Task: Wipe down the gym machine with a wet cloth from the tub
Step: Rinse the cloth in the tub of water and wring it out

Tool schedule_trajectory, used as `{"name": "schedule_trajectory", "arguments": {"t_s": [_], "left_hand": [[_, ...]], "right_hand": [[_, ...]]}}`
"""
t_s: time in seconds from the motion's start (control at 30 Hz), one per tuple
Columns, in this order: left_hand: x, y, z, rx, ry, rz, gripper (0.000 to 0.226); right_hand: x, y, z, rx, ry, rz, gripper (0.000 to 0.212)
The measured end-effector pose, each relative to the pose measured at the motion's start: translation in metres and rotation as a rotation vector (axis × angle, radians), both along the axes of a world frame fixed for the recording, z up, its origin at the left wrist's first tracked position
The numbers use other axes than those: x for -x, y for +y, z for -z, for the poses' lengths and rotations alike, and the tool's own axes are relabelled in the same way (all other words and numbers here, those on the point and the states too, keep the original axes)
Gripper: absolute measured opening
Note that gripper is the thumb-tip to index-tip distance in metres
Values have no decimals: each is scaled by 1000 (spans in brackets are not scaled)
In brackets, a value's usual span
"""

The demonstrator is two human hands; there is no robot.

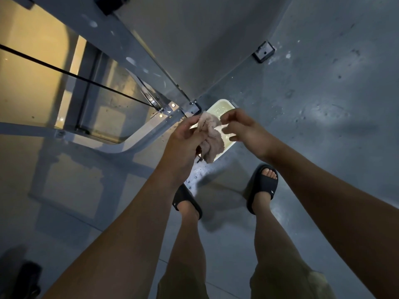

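Hanging over the white tub point(222, 101) on the floor point(313, 130), the bunched cloth point(210, 137) is clamped in the grip of the left hand point(183, 143). The right hand point(244, 130) is held just beside it, fingers curled; whether its grip pinches the cloth's edge cannot be told.

Left hand point(183, 143): curled round a bunched pinkish cloth point(212, 139), back of hand facing up.
Right hand point(246, 130): fingers loosely curled, fingertips point(223, 120) just beside the cloth's edge; contact unclear.
Left forearm point(129, 212): bare, stretched forward and down.
Right forearm point(323, 190): bare, angled inward.
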State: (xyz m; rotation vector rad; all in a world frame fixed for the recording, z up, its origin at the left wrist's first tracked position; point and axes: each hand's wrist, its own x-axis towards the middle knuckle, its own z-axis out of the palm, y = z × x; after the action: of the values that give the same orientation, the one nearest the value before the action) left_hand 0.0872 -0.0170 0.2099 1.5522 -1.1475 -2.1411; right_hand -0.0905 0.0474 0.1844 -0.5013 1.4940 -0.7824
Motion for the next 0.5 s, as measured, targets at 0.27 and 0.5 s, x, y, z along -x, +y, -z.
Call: {"name": "schedule_trajectory", "arguments": {"t_s": [0.27,0.5], "left_hand": [[5,0,2,-21,-66,66,53],[-2,0,6,37,-173,-52,34]], "right_hand": [[-9,2,5,-26,73,-64,26],[-14,-1,0,0,-20,45,23]]}}
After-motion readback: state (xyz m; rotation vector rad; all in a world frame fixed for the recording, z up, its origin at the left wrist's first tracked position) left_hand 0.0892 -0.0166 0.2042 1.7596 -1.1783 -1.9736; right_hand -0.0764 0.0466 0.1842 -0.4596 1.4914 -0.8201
